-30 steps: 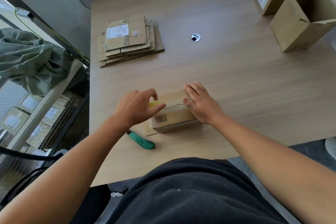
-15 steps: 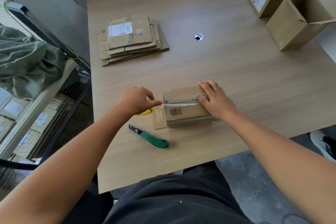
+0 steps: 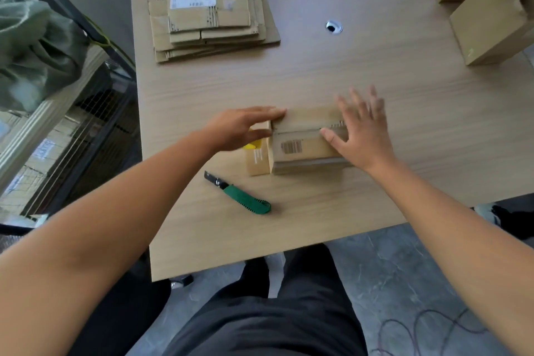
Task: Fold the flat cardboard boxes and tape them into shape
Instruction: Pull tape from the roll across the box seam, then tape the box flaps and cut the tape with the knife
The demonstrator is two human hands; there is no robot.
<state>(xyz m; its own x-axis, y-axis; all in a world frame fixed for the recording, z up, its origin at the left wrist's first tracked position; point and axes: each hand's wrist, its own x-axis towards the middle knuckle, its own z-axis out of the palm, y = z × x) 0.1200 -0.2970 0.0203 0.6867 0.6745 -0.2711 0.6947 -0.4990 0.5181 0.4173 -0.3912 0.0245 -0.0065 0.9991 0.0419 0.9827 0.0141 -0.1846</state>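
1. Looking down from the head view, the box (image 3: 306,139) sat near the front edge of the table (image 3: 375,81), squarely between the two hands. Its long axis ran left to right across the person's front.
2. A seam (image 3: 300,130) ran along that same axis over the top, and a flap (image 3: 258,157) lay out flat on the table at the box's left end, not yet folded up.
3. The left hand (image 3: 239,128) reached in from the left with fingers straight and together. Their tips touched the top's left edge, the thumb sat lower against the end, and the hand gripped nothing visible.
4. A yellow scrap (image 3: 250,145) showed under that palm. It was possibly the tape roll, but too hidden to tell.
5. The right hand (image 3: 361,136) lay over the box's right end with fingers splayed, straight and blurred, curled round nothing. Its thumb tip rested on the seam; whether the fingers touched the top could not be told.
6. The coming move likely turned on the left end. The flap lay just below the left hand, so that hand was the nearer one, while the right looked placed to steady the box.
7. A knife (image 3: 239,196) lay nearer the person, apart from the box. A stack (image 3: 213,17) of flat boxes lay far left, with built boxes (image 3: 491,23) far right.
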